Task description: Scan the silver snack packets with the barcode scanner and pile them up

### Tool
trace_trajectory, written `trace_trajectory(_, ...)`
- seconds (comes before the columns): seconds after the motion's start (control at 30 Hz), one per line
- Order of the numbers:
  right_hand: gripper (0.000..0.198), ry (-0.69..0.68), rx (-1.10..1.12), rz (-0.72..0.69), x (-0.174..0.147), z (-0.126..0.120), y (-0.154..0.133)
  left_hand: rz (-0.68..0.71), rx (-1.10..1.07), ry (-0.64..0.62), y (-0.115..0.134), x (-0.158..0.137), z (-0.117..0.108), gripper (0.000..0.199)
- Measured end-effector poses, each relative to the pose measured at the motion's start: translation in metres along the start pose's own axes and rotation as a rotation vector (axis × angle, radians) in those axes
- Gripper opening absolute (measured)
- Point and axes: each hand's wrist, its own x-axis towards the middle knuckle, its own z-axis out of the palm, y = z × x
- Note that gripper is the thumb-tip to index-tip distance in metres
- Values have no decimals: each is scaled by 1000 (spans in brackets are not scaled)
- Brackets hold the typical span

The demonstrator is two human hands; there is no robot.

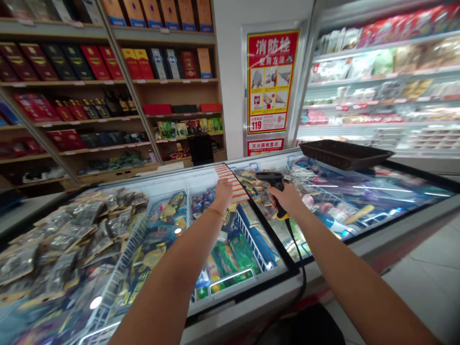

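In the head view, my left hand (224, 190) reaches over the chest freezer (247, 287), its fingers closed at a white sheet with orange stripes (235, 184), which looks like a sheet of price labels. My right hand (287, 197) is wrapped round the grip of a black and yellow barcode scanner (270, 177). The scanner's head points left, towards the sheet. From its handle a black cord (296, 244) hangs down over the freezer's front edge. Beneath both hands, frozen packages (230, 254) in wire baskets show through the glass.
A dark brown plastic tray (345, 152) rests on the glass at the right. Many small packets (68, 235) are heaped at the left. Behind stand shelves of boxed goods (64, 62), a red fire-hydrant poster (272, 81) and a lit refrigerated display (381, 91).
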Motion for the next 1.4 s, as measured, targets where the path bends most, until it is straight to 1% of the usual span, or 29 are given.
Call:
trace_trajectory(0.1, 19, -57, 18, -2, -12, 42, -7, -91, 70, 124, -2, -7, -60, 25)
trace_trajectory(0.17, 19, -102, 22, -5, -21, 69, -11, -118, 121, 185, 0, -13, -100, 25)
trace_trajectory(0.3, 22, -195, 59, -25, -35, 115, -14, -71, 309, 233, 12, -23, -179, 22)
trace_trajectory(0.37, 21, -223, 87, -48, -41, 133, -11, -30, 390, 247, 20, -28, -216, 24)
trace_trajectory(0.43, 19, -235, 110, -51, -46, 148, -4, 25, 516, 278, 28, -34, -249, 30)
trace_trajectory(0.5, 16, -234, 100, -37, -50, 158, 5, 107, 697, 313, 34, -40, -278, 34)
trace_trajectory(0.57, 17, -244, 40, -38, -52, 162, 15, 184, 844, 342, 37, -48, -300, 31)
trace_trajectory(0.63, 17, -268, -29, -60, -53, 161, 21, 202, 972, 341, 39, -55, -315, 25)
trace_trajectory(0.7, 17, -274, -58, -77, -52, 158, 24, 144, 1136, 302, 44, -62, -324, 23)
trace_trajectory(0.77, 15, -253, -67, -75, -52, 154, 23, 51, 1314, 235, 51, -67, -327, 29)
trace_trajectory(0.83, 14, -228, -70, -63, -52, 152, 22, -14, 1452, 181, 61, -70, -325, 36)
trace_trajectory(0.93, 14, -228, -71, -59, -52, 151, 21, -38, 1554, 133, 72, -72, -314, 39)
trace_trajectory(1.0, 15, -231, -79, -64, -53, 151, 20, -21, 1557, 88, 76, -74, -300, 39)
trace_trajectory(1.1, 15, -228, -112, -71, -55, 151, 18, 9, 1505, 1, 72, -79, -269, 38)
trace_trajectory(1.2, 14, -235, -121, -88, -56, 150, 19, -17, 1392, -81, 63, -81, -235, 34)
trace_trajectory(1.23, 15, -242, -119, -96, -56, 149, 20, -32, 1335, -95, 61, -81, -225, 35)
trace_trajectory(1.3, 16, -255, -117, -117, -54, 148, 22, -40, 1223, -77, 57, -78, -213, 44)
trace_trajectory(1.33, 16, -260, -118, -124, -54, 147, 24, -34, 1183, -41, 56, -75, -211, 47)
trace_trajectory(1.4, 16, -265, -119, -130, -52, 147, 26, -27, 1154, 70, 54, -70, -215, 48)
